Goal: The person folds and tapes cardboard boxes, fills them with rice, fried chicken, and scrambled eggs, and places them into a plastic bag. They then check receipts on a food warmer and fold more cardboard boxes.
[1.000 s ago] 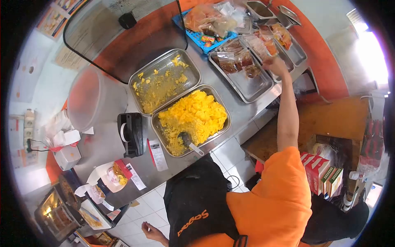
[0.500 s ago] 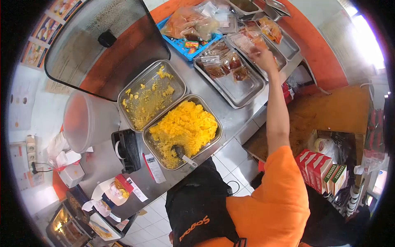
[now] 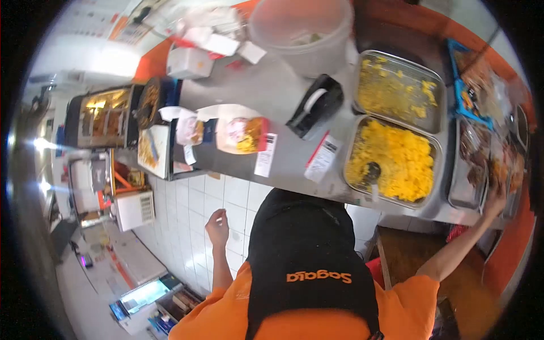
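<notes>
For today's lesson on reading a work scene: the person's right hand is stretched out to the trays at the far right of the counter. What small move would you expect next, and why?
Probably a closing of the fingers on one of the sauce packets. The right hand is at the edge of that tray, arm at full stretch, though its grip is too blurred to read. The left hand hangs free by the apron, so it plays no part.

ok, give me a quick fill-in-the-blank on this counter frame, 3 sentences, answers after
1. The scoop lies in the tray heaped with ____ food.
2. The right hand reaches to the tray of sauce bags, while the left hand hangs over the ____ floor, holding nothing.
3. The person's apron is ____ with orange lettering.

Missing words: yellow; tiled; black
</notes>
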Motion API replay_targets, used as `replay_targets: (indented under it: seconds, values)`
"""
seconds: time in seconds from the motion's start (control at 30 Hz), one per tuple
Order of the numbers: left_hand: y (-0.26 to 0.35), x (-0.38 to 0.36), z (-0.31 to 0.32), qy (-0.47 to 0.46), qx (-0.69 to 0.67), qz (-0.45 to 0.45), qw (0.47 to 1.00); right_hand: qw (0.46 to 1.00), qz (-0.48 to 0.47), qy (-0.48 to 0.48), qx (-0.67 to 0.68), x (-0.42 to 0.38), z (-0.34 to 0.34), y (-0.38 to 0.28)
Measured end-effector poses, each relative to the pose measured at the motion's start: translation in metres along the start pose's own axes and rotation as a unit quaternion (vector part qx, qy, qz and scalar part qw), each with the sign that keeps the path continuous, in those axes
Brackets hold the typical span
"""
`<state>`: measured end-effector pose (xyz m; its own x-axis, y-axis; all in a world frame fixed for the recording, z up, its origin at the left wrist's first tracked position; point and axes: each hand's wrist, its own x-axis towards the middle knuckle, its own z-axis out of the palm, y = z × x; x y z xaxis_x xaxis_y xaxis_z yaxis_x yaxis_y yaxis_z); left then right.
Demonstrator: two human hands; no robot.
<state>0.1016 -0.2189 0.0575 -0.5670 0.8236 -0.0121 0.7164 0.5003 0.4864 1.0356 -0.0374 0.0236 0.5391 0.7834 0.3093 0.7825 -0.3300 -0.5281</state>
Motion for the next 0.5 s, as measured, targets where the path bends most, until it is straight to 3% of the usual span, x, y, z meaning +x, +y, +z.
replay_targets:
  seconds: [0.03,0.1,0.17,0.2,0.23,0.3,0.33,0.37,0.4,0.5]
  values:
    - [0.003,0.009,-0.002,-0.003,0.002,0.013,1.000,0.999,0.009,-0.008,-0.041,-0.007,-0.009,-0.027]
    - [0.013,0.035,-0.013,0.001,-0.007,0.040,0.999,0.997,-0.036,-0.020,0.070,-0.044,-0.012,-0.130]
    - [0.028,0.071,-0.028,0.014,-0.030,0.067,0.997,0.957,0.007,-0.153,0.245,-0.092,0.007,-0.224]
    - [0.029,0.097,-0.036,0.029,-0.005,0.108,0.994,0.938,-0.018,-0.220,0.266,-0.118,0.027,-0.280]
    - [0.038,0.125,-0.043,0.050,-0.027,0.135,0.989,0.904,0.027,-0.270,0.332,-0.149,0.057,-0.334]
    - [0.060,0.189,-0.071,0.056,-0.002,0.215,0.975,0.878,-0.097,-0.337,0.326,-0.201,0.115,-0.455]
    - [0.078,0.223,-0.086,0.067,-0.022,0.258,0.963,0.851,-0.004,-0.374,0.369,-0.231,0.139,-0.519]
    - [0.097,0.257,-0.102,0.078,-0.042,0.304,0.949,0.835,-0.030,-0.372,0.404,-0.260,0.169,-0.562]
    - [0.120,0.285,-0.116,0.093,-0.085,0.335,0.934,0.823,0.013,-0.401,0.402,-0.286,0.196,-0.603]
    - [0.164,0.373,-0.159,0.128,-0.093,0.439,0.884,0.871,-0.080,-0.312,0.371,-0.345,0.266,-0.687]
